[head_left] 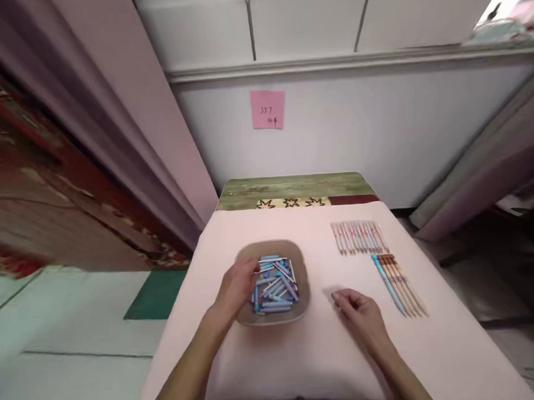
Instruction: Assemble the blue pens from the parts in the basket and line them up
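My left hand (237, 284) is closed at the left side of a translucent square plastic container (302, 301). Its fingertips reach just inside the rim, and whatever they hold is hidden. Inside the container lies a jumble of blue and lilac pen parts (275, 282), short tubes and thin white sticks among them. My right hand (363, 316) is over the white tabletop to the right of the container, thumb and forefinger pinched together. A small thing may be between those fingertips, too blurred to name.
At the right lies a row of slim patterned pens (359, 237). Nearer to me are several beige pens with brown ends (403, 285), beside a light blue pen (389, 286). A pink note (268, 110) sticks to the wall behind the table (312, 221).
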Motion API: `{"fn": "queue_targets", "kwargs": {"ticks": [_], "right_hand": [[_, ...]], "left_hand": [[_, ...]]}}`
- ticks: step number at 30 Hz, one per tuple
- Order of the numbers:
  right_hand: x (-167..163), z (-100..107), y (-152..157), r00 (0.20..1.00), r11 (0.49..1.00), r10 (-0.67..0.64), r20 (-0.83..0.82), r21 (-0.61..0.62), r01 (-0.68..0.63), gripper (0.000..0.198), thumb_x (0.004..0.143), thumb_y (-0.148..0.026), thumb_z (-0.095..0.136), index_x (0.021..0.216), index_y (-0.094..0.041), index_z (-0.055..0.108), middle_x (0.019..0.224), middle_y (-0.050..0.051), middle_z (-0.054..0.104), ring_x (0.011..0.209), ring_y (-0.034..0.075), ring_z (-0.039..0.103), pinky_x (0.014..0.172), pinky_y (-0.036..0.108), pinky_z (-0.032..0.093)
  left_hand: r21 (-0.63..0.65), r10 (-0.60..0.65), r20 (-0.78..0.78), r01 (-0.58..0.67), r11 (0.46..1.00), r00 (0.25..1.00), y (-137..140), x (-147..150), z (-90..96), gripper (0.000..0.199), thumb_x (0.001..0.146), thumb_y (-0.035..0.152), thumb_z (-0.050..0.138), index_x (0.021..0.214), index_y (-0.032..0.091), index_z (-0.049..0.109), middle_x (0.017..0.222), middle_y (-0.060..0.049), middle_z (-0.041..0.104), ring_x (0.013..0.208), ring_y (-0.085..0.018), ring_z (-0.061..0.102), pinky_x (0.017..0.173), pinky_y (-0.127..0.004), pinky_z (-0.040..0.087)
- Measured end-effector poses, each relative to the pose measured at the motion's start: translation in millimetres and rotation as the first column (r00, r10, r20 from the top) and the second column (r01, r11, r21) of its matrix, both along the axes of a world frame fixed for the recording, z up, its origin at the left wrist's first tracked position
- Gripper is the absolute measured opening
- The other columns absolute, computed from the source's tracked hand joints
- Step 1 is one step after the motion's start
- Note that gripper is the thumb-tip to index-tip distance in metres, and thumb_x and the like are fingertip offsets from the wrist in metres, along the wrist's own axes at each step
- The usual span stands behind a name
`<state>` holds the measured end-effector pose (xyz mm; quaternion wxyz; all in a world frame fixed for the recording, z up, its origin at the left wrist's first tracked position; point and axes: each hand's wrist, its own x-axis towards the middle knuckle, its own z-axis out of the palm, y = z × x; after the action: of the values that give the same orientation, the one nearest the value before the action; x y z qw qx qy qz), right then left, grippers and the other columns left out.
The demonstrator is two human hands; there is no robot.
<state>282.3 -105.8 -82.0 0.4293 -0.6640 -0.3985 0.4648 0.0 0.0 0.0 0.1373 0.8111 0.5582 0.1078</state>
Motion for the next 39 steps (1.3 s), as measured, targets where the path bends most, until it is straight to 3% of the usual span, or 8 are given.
{"fn": "queue_targets", "kwargs": {"ticks": [4, 10, 15, 20, 24, 27, 33, 39], "right_hand": [[7, 17, 5, 0.997, 0.997, -0.06, 0.051, 0.044, 0.057, 0.037, 0.07, -0.052, 0.067, 0.077, -0.015, 0.07, 0.062, 0.001, 0.06, 0.057, 0.014, 0.05, 0.054, 0.024, 0.04], [-7, 24, 8, 1.0, 0.998, -0.004, 0.012, 0.058, 0.003, 0.038, 0.072, -0.054, 0.066, 0.072, -0.016, 0.069, 0.061, 0.001, 0.058, 0.056, 0.014, 0.049, 0.053, 0.024, 0.04], [-16, 21, 9, 0.999, 0.997, 0.032, -0.01, 0.067, -0.031, 0.038, 0.073, -0.054, 0.066, 0.073, -0.016, 0.069, 0.061, 0.001, 0.056, 0.056, 0.013, 0.048, 0.052, 0.023, 0.039], [-11, 24, 5, 1.0, 0.999, 0.006, 0.002, 0.041, -0.006, 0.038, 0.072, -0.053, 0.067, 0.076, -0.016, 0.07, 0.062, 0.001, 0.058, 0.058, 0.014, 0.048, 0.054, 0.023, 0.04], [-6, 25, 1, 1.0, 1.0, -0.017, 0.018, 0.013, 0.016, 0.038, 0.071, -0.054, 0.068, 0.076, -0.016, 0.07, 0.063, 0.002, 0.058, 0.057, 0.014, 0.048, 0.054, 0.024, 0.04], [-7, 25, 0, 1.0, 1.0, -0.011, 0.017, 0.022, 0.011, 0.039, 0.072, -0.054, 0.067, 0.076, -0.016, 0.069, 0.062, 0.001, 0.058, 0.058, 0.014, 0.048, 0.054, 0.024, 0.04], [-9, 24, -2, 1.0, 0.999, 0.024, 0.002, 0.042, -0.024, 0.036, 0.073, -0.052, 0.066, 0.075, -0.016, 0.069, 0.063, 0.001, 0.058, 0.058, 0.014, 0.048, 0.054, 0.023, 0.04], [-5, 28, -5, 1.0, 0.998, 0.017, 0.007, 0.059, -0.017, 0.036, 0.072, -0.052, 0.067, 0.074, -0.016, 0.069, 0.062, 0.001, 0.058, 0.057, 0.013, 0.048, 0.053, 0.023, 0.04]], "left_hand": [[0.035, 0.034, -0.005, -0.033, 0.999, 0.999, -6, -14, 3.7, 0.018, 0.083, 0.015, 0.045, 0.079, 0.021, 0.061, 0.084, -0.004, 0.062, 0.085, -0.021, 0.056, 0.074, -0.03, 0.04], [0.233, 0.246, 0.107, -0.265, 0.936, 0.963, -4, -37, 14.4, 0.011, 0.084, 0.021, 0.049, 0.079, 0.022, 0.059, 0.079, -0.003, 0.061, 0.08, -0.02, 0.056, 0.072, -0.03, 0.04], [0.195, 0.204, 0.006, -0.201, 0.96, 0.979, -7, -30, 9.1, 0.013, 0.085, 0.019, 0.047, 0.083, 0.022, 0.059, 0.084, -0.003, 0.061, 0.084, -0.02, 0.056, 0.07, -0.029, 0.04], [0.251, 0.282, -0.125, -0.244, 0.937, 0.951, -5, -24, 8.6, 0.019, 0.088, 0.017, 0.043, 0.085, 0.022, 0.061, 0.086, -0.005, 0.06, 0.088, -0.021, 0.055, 0.068, -0.03, 0.039], [0.127, 0.053, -0.292, -0.016, 0.992, 0.955, -6, -18, 7.8, 0.021, 0.085, 0.013, 0.045, 0.086, 0.023, 0.063, 0.09, -0.005, 0.061, 0.09, -0.021, 0.057, 0.069, -0.03, 0.04], [0.014, -0.12, -0.421, 0.138, 0.99, 0.899, -10, -8, 0.2, 0.024, 0.081, 0.008, 0.047, 0.089, 0.019, 0.067, 0.096, -0.009, 0.063, 0.095, -0.024, 0.057, 0.077, -0.033, 0.04], [-0.041, -0.189, -0.497, 0.195, 0.98, 0.847, -4, 7, -11.3, 0.026, 0.078, 0.005, 0.048, 0.091, 0.008, 0.071, 0.096, -0.018, 0.066, 0.095, -0.03, 0.058, 0.082, -0.04, 0.038], [-0.059, -0.208, -0.539, 0.21, 0.976, 0.816, 4, 11, -17.7, 0.023, 0.079, 0.006, 0.051, 0.087, 0.008, 0.072, 0.095, -0.02, 0.067, 0.096, -0.029, 0.057, 0.085, -0.04, 0.035]]}}
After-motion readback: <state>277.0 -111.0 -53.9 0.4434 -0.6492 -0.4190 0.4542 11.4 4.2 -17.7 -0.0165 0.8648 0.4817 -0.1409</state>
